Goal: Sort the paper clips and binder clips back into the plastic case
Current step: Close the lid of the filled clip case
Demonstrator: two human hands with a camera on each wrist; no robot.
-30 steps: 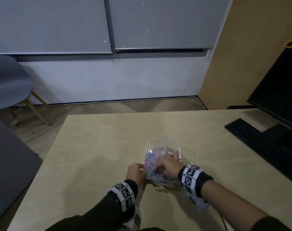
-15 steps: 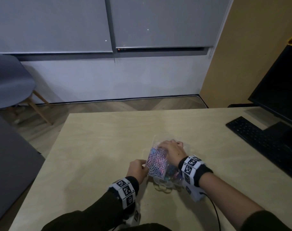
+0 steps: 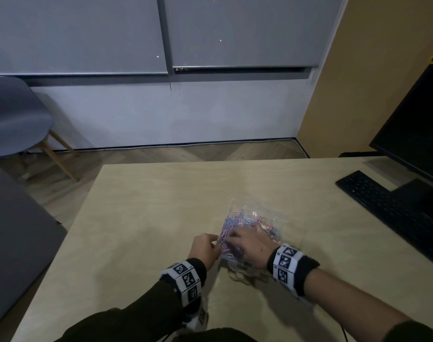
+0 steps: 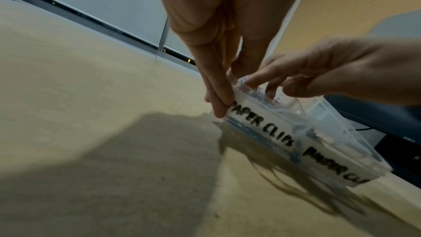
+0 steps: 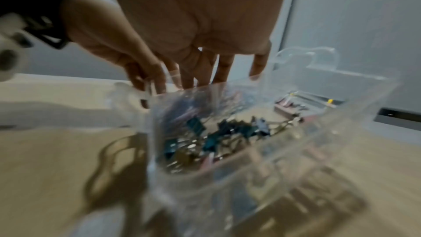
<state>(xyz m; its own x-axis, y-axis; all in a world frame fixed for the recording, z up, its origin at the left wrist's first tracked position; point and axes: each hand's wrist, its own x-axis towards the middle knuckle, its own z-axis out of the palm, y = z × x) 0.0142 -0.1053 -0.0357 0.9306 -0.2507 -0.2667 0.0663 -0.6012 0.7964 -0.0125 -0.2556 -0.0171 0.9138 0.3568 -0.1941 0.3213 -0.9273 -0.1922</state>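
A pale wooden table (image 3: 146, 218) is stretching out in front of me. A black keyboard (image 3: 393, 208) is lying on it near my right, with a dark monitor (image 3: 418, 124) standing just behind it. Off to my left, a grey chair (image 3: 13, 117) on wooden legs is sitting on the wood-patterned floor (image 3: 161, 154), before a white wall (image 3: 173, 112).

Half a second ago the right hand (image 3: 250, 245) lay farther back over the plastic case (image 3: 288, 233), covering its far side; now it sits at the near end, fingers down among the paper clips (image 3: 235, 222). The binder clips (image 3: 267, 224) show again beside it, and the left hand (image 3: 205, 250) pinches the case's near-left corner
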